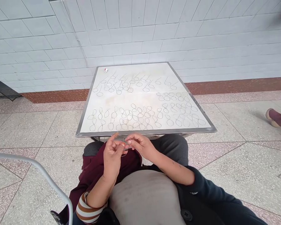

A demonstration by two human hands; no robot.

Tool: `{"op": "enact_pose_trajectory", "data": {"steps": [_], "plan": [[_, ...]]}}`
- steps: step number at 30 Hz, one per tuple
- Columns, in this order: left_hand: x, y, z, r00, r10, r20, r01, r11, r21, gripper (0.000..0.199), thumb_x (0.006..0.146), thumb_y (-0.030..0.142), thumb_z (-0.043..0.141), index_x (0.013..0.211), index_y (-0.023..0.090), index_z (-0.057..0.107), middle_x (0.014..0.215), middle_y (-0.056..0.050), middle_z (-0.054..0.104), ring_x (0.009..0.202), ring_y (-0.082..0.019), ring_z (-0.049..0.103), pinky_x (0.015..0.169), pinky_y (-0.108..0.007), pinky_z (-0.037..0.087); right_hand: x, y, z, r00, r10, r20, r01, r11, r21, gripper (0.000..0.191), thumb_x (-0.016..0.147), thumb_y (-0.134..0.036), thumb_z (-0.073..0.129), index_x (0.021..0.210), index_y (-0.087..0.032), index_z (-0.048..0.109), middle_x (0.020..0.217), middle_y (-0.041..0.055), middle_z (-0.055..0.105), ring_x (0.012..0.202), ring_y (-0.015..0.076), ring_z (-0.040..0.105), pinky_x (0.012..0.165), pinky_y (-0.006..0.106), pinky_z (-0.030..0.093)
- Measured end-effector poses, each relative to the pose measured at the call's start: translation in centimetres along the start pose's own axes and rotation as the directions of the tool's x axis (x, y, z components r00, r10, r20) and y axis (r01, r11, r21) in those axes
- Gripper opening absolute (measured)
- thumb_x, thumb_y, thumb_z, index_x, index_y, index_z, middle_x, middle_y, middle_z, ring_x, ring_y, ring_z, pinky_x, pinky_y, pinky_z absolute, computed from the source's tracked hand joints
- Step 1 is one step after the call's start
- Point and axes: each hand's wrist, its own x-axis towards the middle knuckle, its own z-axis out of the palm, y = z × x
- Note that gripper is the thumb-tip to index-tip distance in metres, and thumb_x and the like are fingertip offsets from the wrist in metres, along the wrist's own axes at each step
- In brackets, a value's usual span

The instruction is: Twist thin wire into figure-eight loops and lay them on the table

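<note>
My left hand (112,156) and my right hand (141,145) meet over my lap, just short of the table's near edge. Thumb and fingertips of both are pinched together on a thin wire loop (124,155), whose lower curve hangs below the fingers. The exact shape of the wire between the fingertips is hidden. Beyond them, the white tabletop (131,98) carries many thin wire pieces. Single loops with straight tails (146,89) lie across the far half, and figure-eight wire loops (135,118) are spread along the near half.
A metal rim (145,132) edges the table, which stands close to a white tiled wall (140,40). Near its far left corner sits a small white and red object (106,70). A curved grey tube (46,176) is at my left. Another person's shoe (277,118) shows at right.
</note>
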Motion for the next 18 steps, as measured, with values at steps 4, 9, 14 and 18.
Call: {"op": "enact_pose_trajectory", "data": {"steps": [4,9,14,18], "plan": [[-0.15,0.04,0.21,0.999,0.019,0.036,-0.021,0.998,0.057,0.052,0.078,0.029,0.068,0.127,0.022,0.052,0.080,0.001,0.065,0.070,-0.014,0.064,0.058,-0.024,0.055,0.05,-0.38,0.09,0.999,0.033,-0.016,-0.033,0.999,-0.033,0.026,0.092,-0.043,0.051,0.091,-0.019,0.060,0.070,-0.0021,0.058,0.060,0.0102,0.054,0.057,0.024,0.046],[-0.35,-0.04,0.46,0.997,-0.001,0.076,-0.004,0.997,0.072,0.053,0.078,0.026,0.068,0.128,0.022,0.051,0.075,0.002,0.063,0.070,-0.015,0.066,0.061,-0.027,0.057,0.14,-0.01,0.01,0.998,0.020,-0.052,-0.026,0.992,-0.120,0.026,0.092,-0.042,0.050,0.087,-0.019,0.060,0.071,-0.0023,0.057,0.056,0.0089,0.048,0.055,0.022,0.042],[-0.48,-0.28,0.47,0.992,-0.018,0.121,0.012,0.999,0.049,0.055,0.077,0.023,0.068,0.129,0.023,0.051,0.072,0.004,0.061,0.069,-0.013,0.065,0.062,-0.026,0.056,0.14,-0.14,-0.17,0.997,0.068,-0.023,-0.070,0.993,-0.094,0.027,0.092,-0.041,0.051,0.085,-0.018,0.063,0.070,-0.0024,0.056,0.055,0.0085,0.045,0.053,0.022,0.037],[-0.48,-0.35,0.36,0.990,-0.013,0.137,0.005,0.998,0.055,0.055,0.078,0.022,0.068,0.130,0.022,0.050,0.070,0.004,0.061,0.068,-0.013,0.065,0.064,-0.026,0.057,0.10,0.02,-0.16,0.995,0.101,0.008,-0.100,0.995,-0.010,0.027,0.092,-0.042,0.051,0.089,-0.018,0.065,0.072,-0.0021,0.057,0.053,0.0076,0.042,0.051,0.021,0.036]]}}
